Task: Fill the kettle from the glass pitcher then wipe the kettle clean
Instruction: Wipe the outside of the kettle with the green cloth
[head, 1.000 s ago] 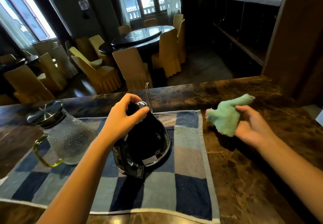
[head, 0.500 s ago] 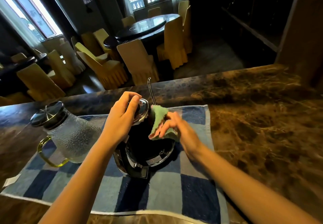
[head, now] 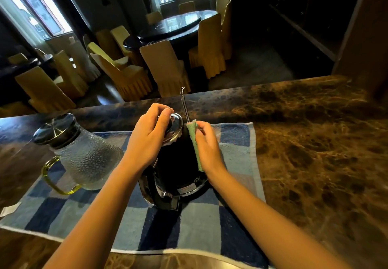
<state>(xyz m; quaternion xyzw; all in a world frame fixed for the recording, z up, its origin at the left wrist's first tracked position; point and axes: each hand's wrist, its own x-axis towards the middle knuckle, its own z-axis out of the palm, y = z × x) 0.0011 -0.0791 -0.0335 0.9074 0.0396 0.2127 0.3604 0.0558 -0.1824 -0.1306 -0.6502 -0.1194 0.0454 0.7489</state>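
Now wiping kettle (head: 178,163): left hand (head: 147,140) closed on lid (head: 174,126), right hand (head: 206,145) pinched green cloth (head: 194,142) against right flank; next, downward strokes probably needed.

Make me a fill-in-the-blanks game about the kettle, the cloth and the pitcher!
1. The right hand presses a ____ cloth on the kettle.
2. The left hand holds the kettle's ____.
3. The glass pitcher stands to the kettle's ____.
4. Both stand on a checked ____.

Missing words: green; lid; left; towel
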